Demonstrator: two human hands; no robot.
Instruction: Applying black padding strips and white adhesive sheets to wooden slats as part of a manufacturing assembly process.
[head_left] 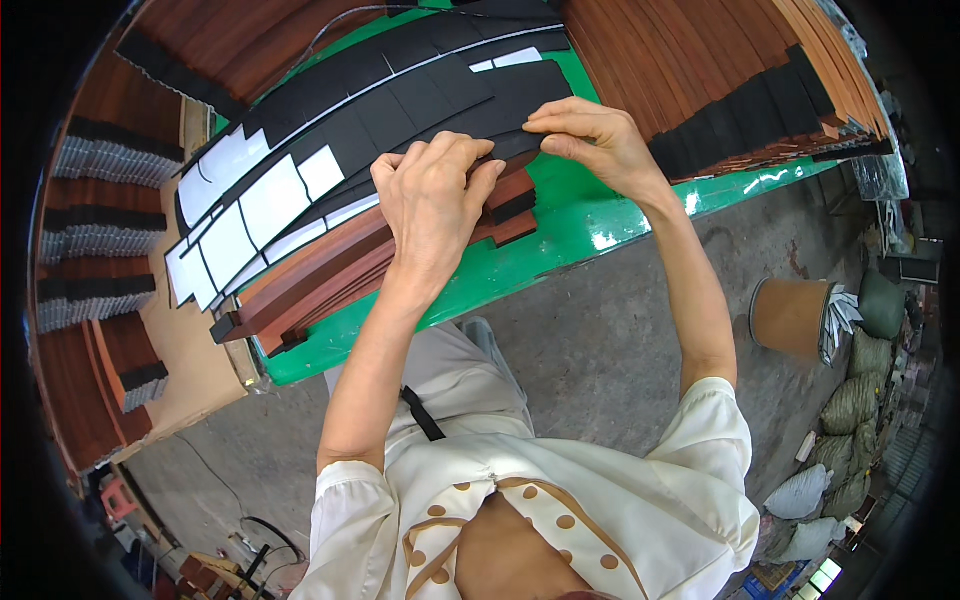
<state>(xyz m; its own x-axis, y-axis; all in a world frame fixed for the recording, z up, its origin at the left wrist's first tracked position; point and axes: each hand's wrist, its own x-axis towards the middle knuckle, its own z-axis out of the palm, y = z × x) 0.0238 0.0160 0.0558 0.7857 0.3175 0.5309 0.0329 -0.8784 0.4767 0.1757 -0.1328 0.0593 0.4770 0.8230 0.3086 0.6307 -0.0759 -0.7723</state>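
Note:
My left hand (432, 205) is closed, its fingers curled around a long reddish-brown wooden slat (350, 240) near that slat's right end. My right hand (605, 150) pinches with thumb and forefinger at the edge of a black pad (508, 143) beside the slat's end; the pinched part is mostly hidden. More brown slats with black ends (515, 215) lie under and in front of my left hand. Beyond both hands, overlapping black sheets (430, 100) are spread out, some with cut strips. White backing sheets (262, 200) show where pieces are gone.
The green tabletop (590, 225) ends at a front edge close to me. Stacked brown slats with black ends stand at the right (730, 100) and on a left-hand board (100, 220). A brown bin (790, 318) with white scraps and several sacks (850, 410) are on the floor at right.

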